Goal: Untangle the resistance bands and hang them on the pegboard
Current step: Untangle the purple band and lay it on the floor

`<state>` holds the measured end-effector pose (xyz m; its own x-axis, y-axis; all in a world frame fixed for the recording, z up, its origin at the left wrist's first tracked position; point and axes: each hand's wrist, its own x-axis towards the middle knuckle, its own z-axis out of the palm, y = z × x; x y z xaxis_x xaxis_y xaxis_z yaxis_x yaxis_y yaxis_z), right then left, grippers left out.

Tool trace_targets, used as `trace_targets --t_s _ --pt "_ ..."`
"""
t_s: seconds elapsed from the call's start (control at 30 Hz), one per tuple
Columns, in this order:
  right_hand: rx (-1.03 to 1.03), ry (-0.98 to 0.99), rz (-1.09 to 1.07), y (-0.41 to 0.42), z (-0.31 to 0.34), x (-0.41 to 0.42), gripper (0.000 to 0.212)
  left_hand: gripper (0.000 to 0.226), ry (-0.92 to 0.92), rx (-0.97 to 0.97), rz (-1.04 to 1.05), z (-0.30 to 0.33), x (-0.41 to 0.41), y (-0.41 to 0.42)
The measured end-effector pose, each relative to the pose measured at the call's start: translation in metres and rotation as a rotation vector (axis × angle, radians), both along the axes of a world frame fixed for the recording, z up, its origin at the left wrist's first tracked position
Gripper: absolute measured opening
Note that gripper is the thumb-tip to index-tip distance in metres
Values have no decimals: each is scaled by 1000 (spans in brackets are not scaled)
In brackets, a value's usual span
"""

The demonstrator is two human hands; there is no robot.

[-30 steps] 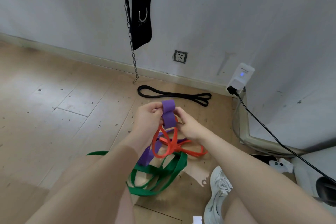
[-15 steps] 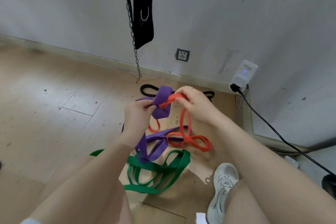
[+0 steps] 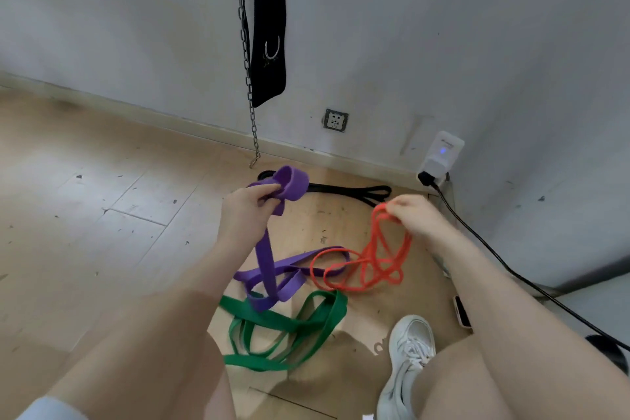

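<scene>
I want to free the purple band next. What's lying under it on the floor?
The purple band's lower loops lie across the green band near its left end. Further right it crosses the orange band; which of those two is on top there is unclear.

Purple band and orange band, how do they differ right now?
The purple band is wide and flat; the orange band is much narrower. The left hand grips the purple one, the right hand pinches the orange one. The purple one hangs as a single strip, the orange one in several thin loops. Both trail to the floor, where they overlap.
</scene>
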<state>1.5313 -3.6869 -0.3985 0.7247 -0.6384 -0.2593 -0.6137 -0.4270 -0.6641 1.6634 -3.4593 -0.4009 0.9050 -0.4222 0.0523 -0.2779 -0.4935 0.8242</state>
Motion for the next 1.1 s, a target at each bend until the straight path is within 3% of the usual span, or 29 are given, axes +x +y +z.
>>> trace_targets --t_s 0.03,0.07,0.1,0.17,0.2,0.27,0.33,0.4,0.57,0.7,0.8,0.97,1.1 --pt "-99 98 98 6 -1 0 15 29 8 -46 -50 5 -5 2" --pt "-145 56 178 14 1 2 14 30 44 -112 -104 10 -9 4" --pt "-90 -81 243 24 6 4 26 33 105 -179 -158 14 -13 7" --pt "266 -398 311 46 20 5 59 38 223 -256 -274 19 -19 10" --pt "380 -455 348 53 25 6 70 37 262 -259 -338 21 -21 12" --pt "403 -407 524 58 26 6 78 36 314 -258 -419 23 -25 13" --pt "322 -309 660 61 23 4 65 31 337 -250 -394 26 -28 12" --pt "233 -287 648 60 19 4 42 28 355 -273 -330 24 -27 11" --pt "207 -174 571 57 22 0 27 17 497 -520 128 13 -19 3" --pt "-164 -219 428 75 22 6 16 25 538 -619 254 8 -21 -5" --pt "-268 -380 170 90 17 7 18 27 536 -701 259 10 -21 -9" --pt "-128 -248 455 98 12 -2 23 23 467 -651 119 24 -11 -7" --pt "-9 -440 181 74 22 7 8 33 410 -503 -111 46 -3 1"
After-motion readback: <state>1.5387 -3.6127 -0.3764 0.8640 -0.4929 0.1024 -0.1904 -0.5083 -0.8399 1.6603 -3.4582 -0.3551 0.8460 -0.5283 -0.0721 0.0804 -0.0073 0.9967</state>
